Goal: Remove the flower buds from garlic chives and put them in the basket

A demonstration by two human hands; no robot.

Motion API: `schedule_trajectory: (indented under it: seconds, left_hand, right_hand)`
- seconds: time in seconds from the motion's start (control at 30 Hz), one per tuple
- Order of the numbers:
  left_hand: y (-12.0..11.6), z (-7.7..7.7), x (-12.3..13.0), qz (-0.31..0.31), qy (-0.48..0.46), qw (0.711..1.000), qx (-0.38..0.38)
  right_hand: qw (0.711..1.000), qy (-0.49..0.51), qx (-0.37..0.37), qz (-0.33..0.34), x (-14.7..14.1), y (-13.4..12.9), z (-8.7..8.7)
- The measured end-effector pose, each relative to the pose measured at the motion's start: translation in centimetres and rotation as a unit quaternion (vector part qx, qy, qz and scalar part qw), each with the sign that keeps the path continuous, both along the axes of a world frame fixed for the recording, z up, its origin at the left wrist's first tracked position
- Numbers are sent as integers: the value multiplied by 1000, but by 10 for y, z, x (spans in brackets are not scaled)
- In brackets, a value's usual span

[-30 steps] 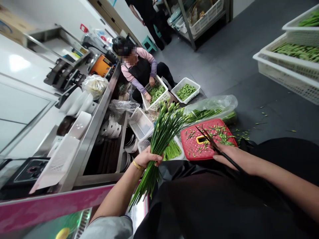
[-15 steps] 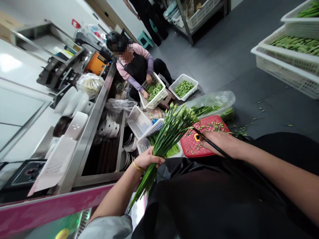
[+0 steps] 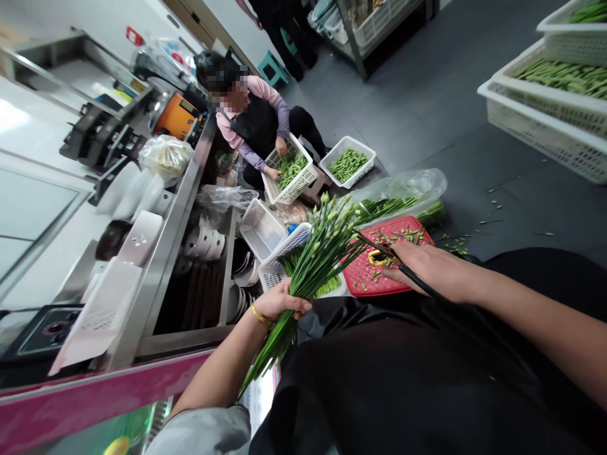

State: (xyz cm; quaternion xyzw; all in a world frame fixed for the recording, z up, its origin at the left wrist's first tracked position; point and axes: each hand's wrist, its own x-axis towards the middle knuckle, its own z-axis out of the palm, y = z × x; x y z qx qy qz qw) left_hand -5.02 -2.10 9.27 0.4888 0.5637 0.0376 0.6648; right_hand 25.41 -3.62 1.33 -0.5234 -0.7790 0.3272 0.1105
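Note:
A thick bunch of flowering chives [image 3: 318, 249] slants across the middle, its budded tips up and to the right. My left hand [image 3: 283, 301] is closed around its stalks, with the cut ends hanging below. In my right hand [image 3: 427, 268] is a pair of dark-handled scissors [image 3: 406, 270], the fingers closed on the handles and partly hidden. The blades point left and reach the edge of the buds. Beneath them is a red lid [image 3: 358, 281], scattered with snipped buds and bits of stalk.
White baskets [image 3: 262, 229] stand beyond my left hand, one holding green stalks. A clear plastic bag [image 3: 412, 184] of more chives lies behind the lid. A co-worker [image 3: 258, 120] sits sorting green beans in a basket [image 3: 298, 183]. Stacked bean baskets [image 3: 545, 120] are at right; a steel counter [image 3: 177, 208] runs along the left.
The scissors and my right hand have shifted slightly left and their blades now show more beside the buds. The bunch stays in my left hand. The view has moved slightly.

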Motion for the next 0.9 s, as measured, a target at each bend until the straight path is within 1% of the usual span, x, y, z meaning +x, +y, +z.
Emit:
schedule_trajectory:
  seconds: [0.13, 0.33, 0.43, 0.53, 0.63, 0.73, 0.8, 0.9]
  left_hand:
    - [0, -2, 3, -23, -4, 1000, -16]
    - [1, -9, 5, -54, 8, 999, -2]
    - [-1, -11, 6, -63, 36, 997, 24]
    - [-4, -11, 7, -71, 56, 995, 46]
    - [-4, -11, 7, -72, 59, 995, 48]
    - [-4, -9, 5, -65, 57, 995, 49]
    - [-4, -7, 3, -62, 54, 995, 55]
    - [-3, -6, 0, -58, 46, 995, 66]
  right_hand:
    - [999, -51, 6, 12, 0, 3, 11]
    - [998, -47, 31, 12, 4, -1, 20]
    - [997, -66, 25, 15, 4, -5, 19]
    - [999, -34, 11, 12, 0, -9, 14]
    - [1000, -6, 14, -26, -5, -14, 7]
    - [999, -13, 9, -44, -5, -17, 3]
    - [999, -19, -5, -34, 0, -19, 4]
    - [1000, -6, -21, -1, 10, -21, 9]
